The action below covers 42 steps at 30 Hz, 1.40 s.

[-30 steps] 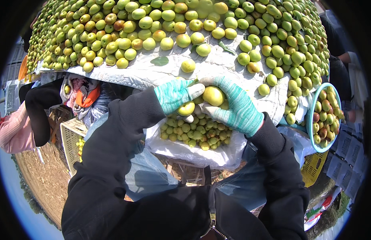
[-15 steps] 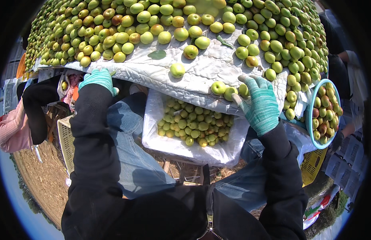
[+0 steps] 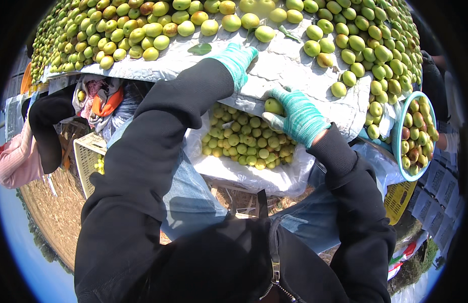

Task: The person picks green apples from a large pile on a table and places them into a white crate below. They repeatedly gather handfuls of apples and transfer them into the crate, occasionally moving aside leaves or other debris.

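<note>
At the near edge of the pale quilted cloth (image 3: 289,68), a single green fruit (image 3: 274,106) is sitting between the thumb and fingers of the gloved right hand (image 3: 298,115). The thumb is lying below it and the forefinger above, the two being drawn in to about the fruit's own width; how firmly they are pressing cannot be told. The fruit is lying to the left of the right palm, and its roundish outline is showing no clear long axis. The right hand is plainly the nearer one; the gloved left hand (image 3: 238,63) is resting farther forward on the cloth, up and to the left, well apart from the fruit. Its fingertips are pointing away to the right, partly hidden by the glove's own back, so whether it is holding anything cannot be told. Just below the cloth edge, smaller-looking green fruits (image 3: 244,144) are filling a container lined with white plastic (image 3: 287,177), and the held fruit is standing over its far side. As to markings, dark print is showing on a yellow crate (image 3: 398,199) at right, too small to report; no label is appearing on the fruit or gloves.
</note>
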### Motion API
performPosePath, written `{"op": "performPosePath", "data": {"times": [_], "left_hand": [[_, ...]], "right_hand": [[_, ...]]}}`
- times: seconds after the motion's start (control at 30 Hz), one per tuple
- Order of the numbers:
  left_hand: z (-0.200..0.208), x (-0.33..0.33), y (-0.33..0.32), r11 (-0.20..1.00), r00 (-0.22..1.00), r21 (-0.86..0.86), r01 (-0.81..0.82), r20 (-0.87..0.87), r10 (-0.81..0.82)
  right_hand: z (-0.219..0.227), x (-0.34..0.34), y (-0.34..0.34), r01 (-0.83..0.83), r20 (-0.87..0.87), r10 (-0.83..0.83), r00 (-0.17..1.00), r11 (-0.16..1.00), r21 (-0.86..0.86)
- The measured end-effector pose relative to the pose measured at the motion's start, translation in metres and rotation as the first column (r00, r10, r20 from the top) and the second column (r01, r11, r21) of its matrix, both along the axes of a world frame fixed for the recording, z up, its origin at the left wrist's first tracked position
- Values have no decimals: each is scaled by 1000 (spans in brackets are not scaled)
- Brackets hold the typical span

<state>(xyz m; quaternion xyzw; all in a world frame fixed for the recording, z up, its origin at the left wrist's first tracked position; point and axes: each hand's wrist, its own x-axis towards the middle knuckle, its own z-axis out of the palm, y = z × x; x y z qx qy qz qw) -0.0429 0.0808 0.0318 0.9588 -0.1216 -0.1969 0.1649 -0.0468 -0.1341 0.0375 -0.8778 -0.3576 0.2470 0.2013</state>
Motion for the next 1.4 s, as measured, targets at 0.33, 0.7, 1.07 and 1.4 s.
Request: {"op": "performPosePath", "data": {"times": [0.33,0.7,1.07,1.4], "left_hand": [[35,-28,-9,790,955,-573,217,-44,-294],[-1,31,39,948,845,-107,-301,431,316],[2,63,-15,976,982,181,-120,163,90],[2,43,2,87,603,-596,-798,-791,104]], "right_hand": [[20,-13,-13,6,-60,25,998,883,470],[30,16,-40,606,-653,-275,706,712,355],[-24,100,-10,401,324,-417,849,908,120],[-6,102,-21,322,-40,-320,947,941,108]]}}
